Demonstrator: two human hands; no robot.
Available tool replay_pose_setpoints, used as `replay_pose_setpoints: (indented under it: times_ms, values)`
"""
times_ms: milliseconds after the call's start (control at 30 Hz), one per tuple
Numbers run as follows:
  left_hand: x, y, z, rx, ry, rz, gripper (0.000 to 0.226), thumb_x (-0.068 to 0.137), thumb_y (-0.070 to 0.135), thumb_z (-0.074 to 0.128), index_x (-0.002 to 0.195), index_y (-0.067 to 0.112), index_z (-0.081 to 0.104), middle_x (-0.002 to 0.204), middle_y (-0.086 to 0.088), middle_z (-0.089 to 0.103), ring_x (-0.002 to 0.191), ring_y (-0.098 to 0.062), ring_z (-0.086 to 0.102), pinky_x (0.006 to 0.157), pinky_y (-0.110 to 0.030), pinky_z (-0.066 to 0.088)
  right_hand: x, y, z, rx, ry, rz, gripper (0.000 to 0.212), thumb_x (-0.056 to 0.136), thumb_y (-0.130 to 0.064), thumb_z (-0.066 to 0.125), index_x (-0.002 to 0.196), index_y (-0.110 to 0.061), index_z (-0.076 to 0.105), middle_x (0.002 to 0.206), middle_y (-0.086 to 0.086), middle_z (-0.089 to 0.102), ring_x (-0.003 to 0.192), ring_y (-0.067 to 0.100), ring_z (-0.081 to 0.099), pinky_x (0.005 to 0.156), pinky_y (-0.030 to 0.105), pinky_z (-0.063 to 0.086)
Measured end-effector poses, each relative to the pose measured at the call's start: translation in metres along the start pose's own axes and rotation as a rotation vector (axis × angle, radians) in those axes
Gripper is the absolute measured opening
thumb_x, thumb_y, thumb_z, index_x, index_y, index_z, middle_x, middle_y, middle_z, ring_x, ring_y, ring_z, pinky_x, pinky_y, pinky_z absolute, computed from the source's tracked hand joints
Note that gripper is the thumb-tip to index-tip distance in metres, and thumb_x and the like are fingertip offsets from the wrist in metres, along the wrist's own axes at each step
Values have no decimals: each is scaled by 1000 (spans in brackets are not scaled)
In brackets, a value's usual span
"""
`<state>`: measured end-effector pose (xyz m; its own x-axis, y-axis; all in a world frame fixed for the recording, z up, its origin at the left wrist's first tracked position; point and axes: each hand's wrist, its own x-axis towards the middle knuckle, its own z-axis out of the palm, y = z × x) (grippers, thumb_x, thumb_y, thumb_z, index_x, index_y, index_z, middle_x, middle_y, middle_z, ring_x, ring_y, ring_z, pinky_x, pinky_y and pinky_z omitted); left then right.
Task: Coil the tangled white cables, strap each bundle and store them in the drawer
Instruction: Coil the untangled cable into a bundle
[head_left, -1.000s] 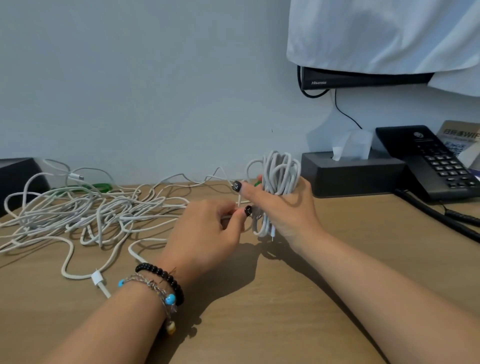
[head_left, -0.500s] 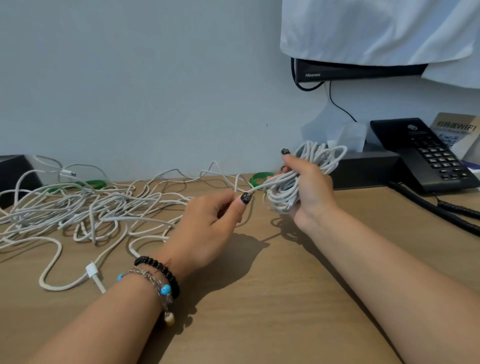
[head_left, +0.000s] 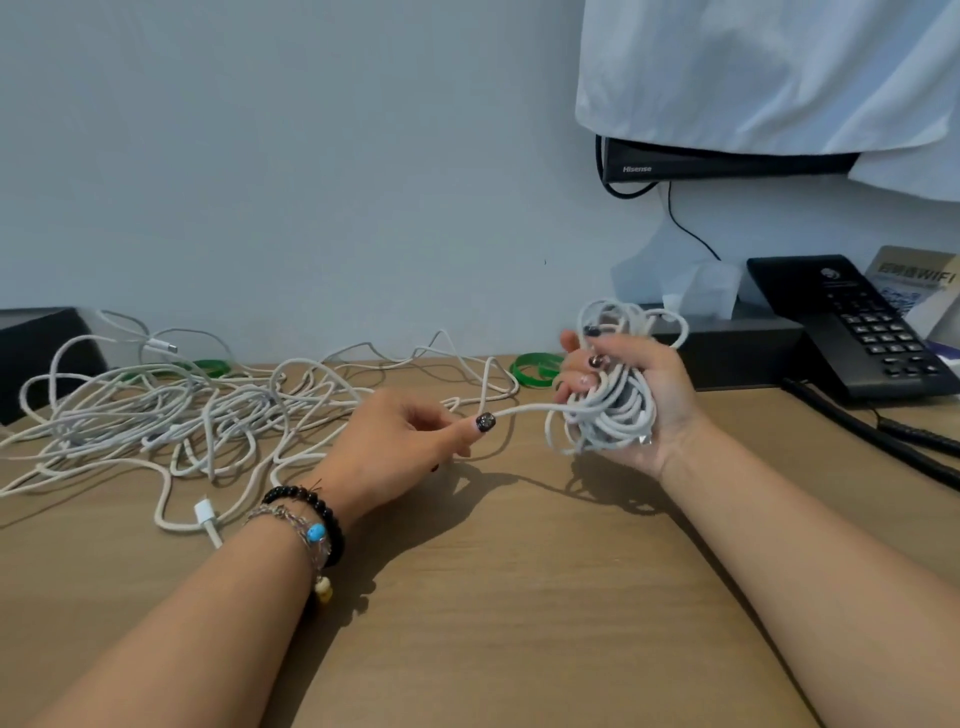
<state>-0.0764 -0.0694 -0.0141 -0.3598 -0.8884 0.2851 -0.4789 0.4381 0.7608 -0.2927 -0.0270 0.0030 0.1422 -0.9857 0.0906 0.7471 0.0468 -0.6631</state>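
Drawer not in view; strap ends hard to make out. Right hand (head_left: 631, 400) held above the desk (head_left: 519, 597) near its back edge, fingers (head_left: 587, 371) curled round a coiled bundle (head_left: 608, 410) of round white cable, loops poking out above and below the fist. One strand runs taut from the bundle to the left hand (head_left: 400, 441), pinched between thumb and forefinger. Loose cable tangle (head_left: 171, 415) sprawls over the back-left of the woodgrain desk, partly hidden by the left hand. Green straps (head_left: 535, 369) lie at the back edge, just beside the right fingers. Black phone (head_left: 852, 332) at the back-right, cut off.
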Motion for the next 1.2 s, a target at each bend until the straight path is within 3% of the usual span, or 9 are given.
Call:
replay_pose_setpoints:
  times_ms: [100, 300, 400, 500, 667, 833, 1000, 1100, 1200]
  values:
    - [-1, 2, 0, -16, -11, -8, 20, 77, 39, 79, 69, 21, 79, 50, 8, 62, 43, 1, 45, 44, -11, 33, -2, 7, -1, -194, -75, 149, 26, 63, -4, 76, 86, 3, 70, 62, 6, 55, 48, 16, 54, 53, 28, 53]
    - [-1, 1, -2, 25, -39, 2, 21, 75, 39, 80, 65, 21, 79, 58, 0, 68, 50, -3, 49, 49, -18, 38, 0, 19, 6, -472, 27, 221, 5, 74, -6, 70, 73, -5, 65, 68, 11, 61, 62, 23, 59, 66, 34, 56]
    - [0, 0, -1, 41, -51, -11, 24, 74, 44, 78, 66, 21, 79, 61, -1, 70, 54, -7, 53, 54, -26, 43, -2, 23, 10, -556, 27, 208, 12, 74, -10, 68, 63, -9, 73, 70, 12, 64, 66, 25, 61, 66, 35, 58]
    - [0, -1, -1, 8, -37, -16, 28, 74, 48, 76, 67, 21, 79, 63, -5, 70, 57, -14, 53, 56, -31, 43, -2, 25, 12, -578, 38, 188, 8, 72, -14, 70, 71, -8, 74, 72, 13, 65, 60, 22, 63, 63, 32, 58]
    - [0, 1, 0, -40, 25, -16, 21, 81, 41, 74, 74, 22, 81, 57, 0, 67, 48, -3, 46, 48, -17, 37, -5, 31, 21, -627, 99, 91, 23, 66, -18, 73, 83, -5, 68, 69, 11, 65, 53, 19, 61, 52, 28, 57]
    - [0, 0, 1, -7, 38, -12, 19, 84, 37, 73, 75, 21, 80, 55, 4, 67, 44, 1, 46, 44, -11, 36, -4, 30, 22, -485, 273, -91, 13, 74, -15, 75, 75, -7, 65, 63, 7, 64, 50, 18, 60, 47, 27, 53]
    - [-2, -1, 1, 83, 49, 56, 12, 86, 33, 72, 83, 26, 81, 58, 7, 68, 53, -3, 56, 56, -22, 51, 2, 34, 17, -655, 446, -217, 12, 75, -13, 80, 80, -13, 69, 65, 4, 69, 60, 19, 67, 64, 35, 57]
    - [-3, -1, 0, 182, 53, 130, 16, 87, 35, 71, 80, 24, 80, 60, 3, 68, 61, -20, 63, 62, -38, 56, 0, 34, 23, -784, 365, -189, 17, 72, -18, 83, 83, -17, 70, 72, 3, 72, 73, 23, 70, 74, 41, 60]
    - [-6, 1, 1, 331, 118, 232, 23, 86, 35, 71, 75, 16, 77, 59, -1, 67, 57, -22, 61, 60, -42, 54, -5, 39, 34, -972, 261, -203, 22, 70, -17, 84, 85, -19, 69, 74, 0, 72, 70, 15, 71, 67, 29, 60]
